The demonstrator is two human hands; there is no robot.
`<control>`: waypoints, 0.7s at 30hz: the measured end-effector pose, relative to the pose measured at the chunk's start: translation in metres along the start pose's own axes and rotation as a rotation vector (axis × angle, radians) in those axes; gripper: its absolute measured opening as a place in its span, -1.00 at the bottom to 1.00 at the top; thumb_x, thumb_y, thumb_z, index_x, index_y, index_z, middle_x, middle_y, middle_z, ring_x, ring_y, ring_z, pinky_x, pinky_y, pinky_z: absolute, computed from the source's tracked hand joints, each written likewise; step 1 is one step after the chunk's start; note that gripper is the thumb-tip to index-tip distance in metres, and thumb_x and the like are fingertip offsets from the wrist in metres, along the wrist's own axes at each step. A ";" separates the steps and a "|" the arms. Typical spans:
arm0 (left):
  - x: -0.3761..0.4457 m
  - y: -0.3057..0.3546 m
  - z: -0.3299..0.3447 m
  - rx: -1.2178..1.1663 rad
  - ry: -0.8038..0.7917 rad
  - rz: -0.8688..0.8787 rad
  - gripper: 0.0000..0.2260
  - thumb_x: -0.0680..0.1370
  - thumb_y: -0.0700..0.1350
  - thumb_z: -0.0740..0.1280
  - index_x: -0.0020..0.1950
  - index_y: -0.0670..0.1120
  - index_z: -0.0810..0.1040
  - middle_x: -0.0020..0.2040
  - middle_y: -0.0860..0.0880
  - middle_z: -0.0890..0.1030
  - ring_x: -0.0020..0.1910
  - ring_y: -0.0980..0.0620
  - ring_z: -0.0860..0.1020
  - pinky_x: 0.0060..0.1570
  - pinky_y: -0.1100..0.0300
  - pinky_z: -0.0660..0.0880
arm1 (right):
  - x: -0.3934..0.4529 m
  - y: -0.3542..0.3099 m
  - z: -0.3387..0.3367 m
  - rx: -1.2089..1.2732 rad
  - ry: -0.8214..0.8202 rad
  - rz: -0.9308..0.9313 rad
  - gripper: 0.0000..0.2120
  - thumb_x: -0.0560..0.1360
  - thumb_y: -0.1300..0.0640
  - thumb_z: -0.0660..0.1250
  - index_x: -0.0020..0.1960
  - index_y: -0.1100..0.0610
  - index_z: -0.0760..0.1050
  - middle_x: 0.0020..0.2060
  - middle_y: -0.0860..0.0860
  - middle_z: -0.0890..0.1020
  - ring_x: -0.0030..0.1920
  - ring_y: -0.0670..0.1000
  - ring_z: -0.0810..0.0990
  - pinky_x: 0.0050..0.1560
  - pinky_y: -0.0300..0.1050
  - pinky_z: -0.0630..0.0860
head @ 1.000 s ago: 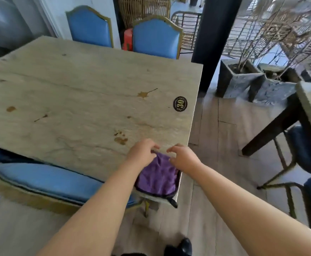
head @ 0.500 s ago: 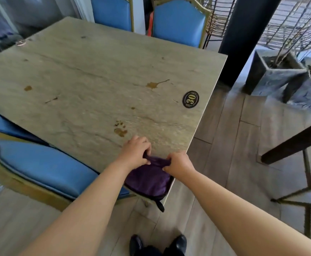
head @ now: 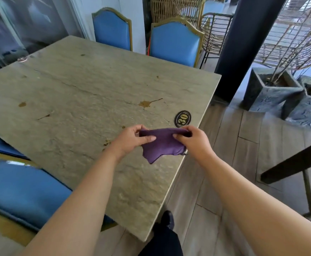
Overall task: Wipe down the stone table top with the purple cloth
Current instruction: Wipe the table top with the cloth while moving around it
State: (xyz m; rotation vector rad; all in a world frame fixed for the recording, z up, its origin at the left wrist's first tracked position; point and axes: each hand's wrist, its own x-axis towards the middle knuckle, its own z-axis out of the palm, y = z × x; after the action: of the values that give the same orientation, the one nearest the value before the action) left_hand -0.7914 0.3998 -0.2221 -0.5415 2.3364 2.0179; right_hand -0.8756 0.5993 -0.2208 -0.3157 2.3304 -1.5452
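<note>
While both hands pinch it, the one purple cloth hangs bunched between them above the stone surface near its right edge; left hand and right hand curl fingers onto its top edge; two blue chairs stand beyond.

Both forearms were bare from the frame's lower edge up to the wrists, with no sleeve cuff showing on either. The left hand and the right hand carried short, unpainted nails on the thumbs and fingers that showed. Below the hands, at the bottom edge, a dark trouser leg ended in a dark, round-toed shoe.
</note>
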 end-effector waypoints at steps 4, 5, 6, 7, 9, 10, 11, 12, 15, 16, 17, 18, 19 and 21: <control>0.052 0.012 0.026 -0.164 0.094 0.076 -0.88 0.51 -0.23 0.40 -0.07 -0.06 0.50 -0.13 0.00 0.62 -0.10 0.07 0.54 0.00 0.19 0.45 | 0.062 -0.007 -0.023 0.043 0.068 -0.088 -0.94 0.46 0.15 0.40 -0.09 0.07 0.54 -0.20 0.00 0.66 -0.13 0.01 0.60 -0.06 -0.03 0.52; 0.068 0.016 0.032 -0.165 0.131 0.107 -0.89 0.52 -0.20 0.40 -0.06 -0.05 0.49 -0.12 0.00 0.62 -0.08 0.07 0.53 0.03 0.15 0.45 | 0.081 -0.009 -0.028 0.030 0.077 -0.112 -0.92 0.47 0.15 0.39 -0.12 0.00 0.51 -0.22 -0.05 0.65 -0.14 -0.03 0.60 -0.08 -0.08 0.51; 0.085 0.016 0.035 -0.152 0.175 0.138 -0.90 0.52 -0.15 0.40 -0.06 -0.02 0.49 -0.12 0.01 0.62 -0.07 0.07 0.53 0.05 0.10 0.45 | 0.100 -0.011 -0.032 0.015 0.083 -0.137 -0.87 0.48 0.15 0.38 -0.15 -0.06 0.48 -0.23 -0.10 0.63 -0.16 -0.09 0.58 -0.12 -0.16 0.49; 0.103 0.018 0.039 -0.125 0.215 0.168 -0.90 0.51 -0.08 0.40 -0.07 0.02 0.48 -0.12 0.03 0.62 -0.08 0.07 0.54 0.04 0.03 0.47 | 0.117 -0.013 -0.036 0.000 0.089 -0.163 -0.83 0.49 0.15 0.36 -0.16 -0.09 0.44 -0.24 -0.14 0.61 -0.18 -0.15 0.55 -0.16 -0.25 0.45; 0.139 0.024 0.045 -0.026 0.303 0.208 -0.88 0.50 0.04 0.35 -0.08 0.05 0.46 -0.13 0.03 0.63 -0.10 0.01 0.58 0.01 -0.08 0.50 | 0.152 -0.015 -0.044 -0.026 0.102 -0.202 -0.84 0.51 0.16 0.34 -0.12 -0.08 0.43 -0.24 -0.18 0.58 -0.20 -0.22 0.52 -0.24 -0.39 0.39; 0.156 0.028 0.048 0.048 0.358 0.232 -0.84 0.49 0.11 0.32 -0.07 0.05 0.45 -0.13 0.01 0.63 -0.09 -0.03 0.59 0.00 -0.08 0.51 | 0.167 -0.015 -0.048 -0.045 0.108 -0.206 -0.86 0.52 0.16 0.34 -0.08 -0.07 0.43 -0.24 -0.19 0.58 -0.20 -0.22 0.51 -0.26 -0.42 0.37; 0.171 0.033 0.052 0.116 0.413 0.258 -0.77 0.48 0.16 0.27 -0.04 0.03 0.45 -0.12 -0.02 0.63 -0.08 -0.06 0.60 -0.02 -0.05 0.52 | 0.183 -0.016 -0.051 -0.068 0.114 -0.208 -0.87 0.53 0.14 0.33 -0.05 -0.08 0.42 -0.23 -0.18 0.58 -0.19 -0.20 0.52 -0.26 -0.41 0.38; 0.185 0.038 0.056 0.166 0.457 0.277 -0.70 0.47 0.19 0.24 0.00 -0.02 0.45 -0.12 -0.04 0.63 -0.08 -0.08 0.61 -0.04 -0.01 0.51 | 0.197 -0.016 -0.055 -0.087 0.118 -0.215 -0.88 0.54 0.12 0.31 -0.03 -0.08 0.42 -0.21 -0.16 0.59 -0.18 -0.14 0.53 -0.25 -0.36 0.39; 0.227 0.048 0.070 0.219 0.543 0.257 -0.66 0.54 0.13 0.26 0.06 -0.14 0.46 -0.08 -0.11 0.64 -0.05 -0.14 0.61 -0.04 0.02 0.50 | 0.237 -0.019 -0.067 -0.165 0.123 -0.238 -0.92 0.57 0.05 0.26 0.05 -0.05 0.39 -0.15 -0.05 0.61 -0.14 0.01 0.55 -0.18 -0.11 0.46; 0.240 0.051 0.074 0.232 0.571 0.233 -0.69 0.56 0.09 0.29 0.05 -0.16 0.46 -0.09 -0.11 0.64 -0.06 -0.13 0.60 -0.08 0.08 0.47 | 0.249 -0.020 -0.070 -0.206 0.128 -0.249 -0.90 0.58 0.03 0.23 0.08 -0.03 0.38 -0.15 -0.04 0.61 -0.16 0.04 0.54 -0.18 -0.07 0.45; 0.251 0.055 0.079 0.236 0.593 0.206 -0.72 0.57 0.06 0.30 0.03 -0.15 0.46 -0.11 -0.09 0.63 -0.09 -0.10 0.59 -0.13 0.14 0.41 | 0.261 -0.020 -0.075 -0.248 0.133 -0.261 -0.88 0.59 0.02 0.21 0.12 -0.02 0.36 -0.16 -0.04 0.59 -0.18 0.04 0.52 -0.17 -0.06 0.44; 0.261 0.061 0.084 0.229 0.612 0.173 -0.74 0.56 0.05 0.31 0.02 -0.14 0.46 -0.13 -0.06 0.61 -0.12 -0.06 0.57 -0.19 0.21 0.35 | 0.272 -0.020 -0.078 -0.282 0.136 -0.271 -0.86 0.60 0.01 0.19 0.14 -0.01 0.34 -0.15 -0.05 0.58 -0.18 0.04 0.50 -0.16 -0.06 0.43; 0.271 0.065 0.088 0.216 0.625 0.143 -0.75 0.56 0.06 0.31 0.00 -0.12 0.46 -0.15 -0.03 0.60 -0.14 -0.02 0.56 -0.22 0.23 0.33 | 0.284 -0.020 -0.082 -0.304 0.135 -0.279 -0.86 0.61 0.00 0.17 0.15 -0.02 0.33 -0.14 -0.04 0.58 -0.18 0.05 0.51 -0.15 -0.06 0.45; 0.289 0.074 0.095 0.178 0.631 0.100 -0.77 0.56 0.07 0.31 -0.02 -0.10 0.45 -0.18 0.03 0.58 -0.17 0.02 0.56 -0.22 0.19 0.41 | 0.311 -0.018 -0.086 -0.332 0.109 -0.286 -0.87 0.62 -0.01 0.13 0.15 -0.04 0.30 -0.10 0.00 0.61 -0.14 0.09 0.55 -0.12 0.00 0.50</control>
State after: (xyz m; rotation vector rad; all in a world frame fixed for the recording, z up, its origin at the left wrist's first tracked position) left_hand -1.1032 0.4268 -0.2329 -1.2209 2.8888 1.8373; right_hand -1.1959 0.5539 -0.2186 -0.6863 2.7265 -1.3111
